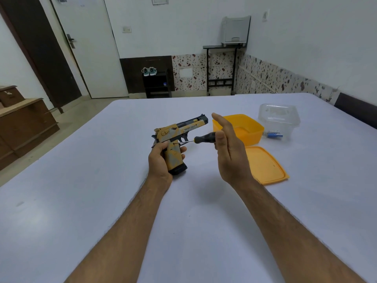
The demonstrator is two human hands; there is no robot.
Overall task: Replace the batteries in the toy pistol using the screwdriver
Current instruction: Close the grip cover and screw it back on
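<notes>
Left hand grips the toy pistol by its handle above the table; right hand, fingers straight, steadies the screwdriver against it. Behind: orange box, lid, clear tub.

Toy pistol slide reads "DESERT EAGLE"; smaller txt below illegible.

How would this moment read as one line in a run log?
left hand: grips toy pistol | right hand: fingers straight, palm on screwdriver handle | tip: at pistol side
</notes>
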